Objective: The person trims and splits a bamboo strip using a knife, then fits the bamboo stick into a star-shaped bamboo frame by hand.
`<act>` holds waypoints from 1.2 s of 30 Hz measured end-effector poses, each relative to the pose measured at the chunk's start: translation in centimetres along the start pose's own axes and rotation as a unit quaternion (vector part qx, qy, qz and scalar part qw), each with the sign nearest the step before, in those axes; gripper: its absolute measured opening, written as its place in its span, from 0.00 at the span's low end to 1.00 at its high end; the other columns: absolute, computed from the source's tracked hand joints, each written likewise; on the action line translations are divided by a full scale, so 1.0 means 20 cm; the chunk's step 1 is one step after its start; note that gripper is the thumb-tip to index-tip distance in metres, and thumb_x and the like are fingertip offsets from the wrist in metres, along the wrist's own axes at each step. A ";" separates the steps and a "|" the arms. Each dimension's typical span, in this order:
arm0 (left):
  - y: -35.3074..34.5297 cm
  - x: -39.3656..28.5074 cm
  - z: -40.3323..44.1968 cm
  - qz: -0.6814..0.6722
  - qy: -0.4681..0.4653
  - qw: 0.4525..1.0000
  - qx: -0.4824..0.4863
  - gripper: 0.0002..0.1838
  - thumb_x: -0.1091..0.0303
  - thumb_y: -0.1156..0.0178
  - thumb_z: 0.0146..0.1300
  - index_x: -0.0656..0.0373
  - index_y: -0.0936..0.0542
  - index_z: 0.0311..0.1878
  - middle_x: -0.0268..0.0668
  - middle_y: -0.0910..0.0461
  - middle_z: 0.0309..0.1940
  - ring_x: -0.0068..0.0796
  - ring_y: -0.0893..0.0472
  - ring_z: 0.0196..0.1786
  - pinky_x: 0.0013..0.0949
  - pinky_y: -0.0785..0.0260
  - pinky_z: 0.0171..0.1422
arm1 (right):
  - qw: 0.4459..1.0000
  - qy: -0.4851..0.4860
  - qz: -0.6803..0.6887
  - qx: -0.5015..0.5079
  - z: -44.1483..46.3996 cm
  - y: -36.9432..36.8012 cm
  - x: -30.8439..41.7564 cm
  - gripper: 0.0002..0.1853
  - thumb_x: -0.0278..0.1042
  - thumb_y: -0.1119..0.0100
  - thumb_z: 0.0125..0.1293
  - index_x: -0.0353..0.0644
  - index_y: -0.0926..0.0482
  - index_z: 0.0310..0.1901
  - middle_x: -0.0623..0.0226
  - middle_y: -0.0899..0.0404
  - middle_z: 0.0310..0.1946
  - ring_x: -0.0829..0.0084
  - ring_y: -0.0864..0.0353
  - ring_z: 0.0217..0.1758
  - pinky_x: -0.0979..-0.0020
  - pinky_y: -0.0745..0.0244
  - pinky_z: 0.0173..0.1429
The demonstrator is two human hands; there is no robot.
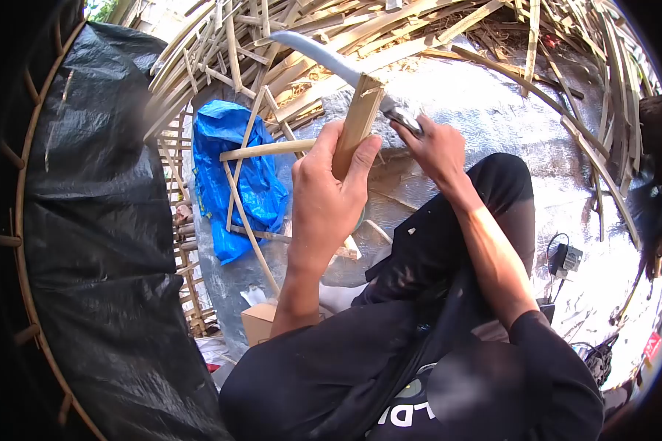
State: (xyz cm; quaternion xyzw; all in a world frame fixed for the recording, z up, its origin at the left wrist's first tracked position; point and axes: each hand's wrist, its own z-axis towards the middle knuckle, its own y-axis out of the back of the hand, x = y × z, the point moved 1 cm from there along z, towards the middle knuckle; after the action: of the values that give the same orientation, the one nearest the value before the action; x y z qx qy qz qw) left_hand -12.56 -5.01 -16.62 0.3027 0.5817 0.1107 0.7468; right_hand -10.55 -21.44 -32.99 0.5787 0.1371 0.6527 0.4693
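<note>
My left hand (pixel 324 187) is closed around a split piece of bamboo (pixel 357 121), holding it upright with its cut end at the top. In my right hand (pixel 439 153) is the handle of a long knife with a curved blade (pixel 318 55). The blade reaches leftward and crosses near the top of the bamboo. Part of it is hidden behind the piece; whether it has bitten into the wood I cannot tell.
Heaped bamboo strips (pixel 412 29) curve across the back and right. A blue plastic sheet (pixel 232 132) lies left under thin strips. Black tarp (pixel 99 220) lines the left side. Near my folded legs are a cardboard box (pixel 257 325) and a black adapter (pixel 566 259).
</note>
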 end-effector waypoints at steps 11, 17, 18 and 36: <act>-0.05 0.04 -0.02 -0.035 0.008 0.999 0.029 0.18 0.63 0.32 0.66 0.65 0.20 0.51 0.29 0.18 0.34 0.12 0.25 0.36 0.22 0.32 0.40 | 0.936 -0.021 0.349 -0.028 0.06 0.17 0.10 0.25 0.51 0.32 0.63 0.33 0.18 0.47 0.55 0.15 0.38 0.68 0.17 0.39 0.68 0.24 0.45; -0.10 0.06 -0.03 0.009 0.022 0.999 0.046 0.20 0.64 0.30 0.64 0.66 0.20 0.54 0.31 0.17 0.34 0.13 0.24 0.36 0.23 0.31 0.42 | 0.814 -0.018 0.581 -0.001 -0.05 0.34 0.26 0.19 0.40 0.32 0.66 0.33 0.18 0.49 0.68 0.16 0.34 0.81 0.21 0.37 0.77 0.25 0.44; -0.11 0.06 -0.04 0.019 0.018 0.998 0.051 0.20 0.63 0.30 0.64 0.66 0.20 0.54 0.33 0.17 0.33 0.14 0.24 0.36 0.25 0.31 0.41 | 0.811 -0.037 0.583 -0.004 -0.07 0.33 0.26 0.17 0.39 0.31 0.66 0.33 0.17 0.48 0.69 0.16 0.33 0.82 0.21 0.36 0.78 0.25 0.42; -0.19 0.19 -0.18 0.188 0.088 0.978 0.034 0.21 0.56 0.37 0.69 0.67 0.20 0.51 0.40 0.22 0.23 0.22 0.28 0.26 0.33 0.32 0.33 | 0.857 -0.145 0.491 -0.061 -0.16 0.16 0.04 0.11 0.34 0.38 0.69 0.35 0.21 0.33 0.73 0.22 0.22 0.85 0.28 0.26 0.78 0.33 0.31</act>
State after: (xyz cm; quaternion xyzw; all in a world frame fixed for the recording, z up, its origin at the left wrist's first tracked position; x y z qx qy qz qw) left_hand -15.47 -4.94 -22.37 0.4211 0.5810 0.2554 0.6480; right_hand -14.67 -21.43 -31.14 0.6290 -0.2747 0.7143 0.1369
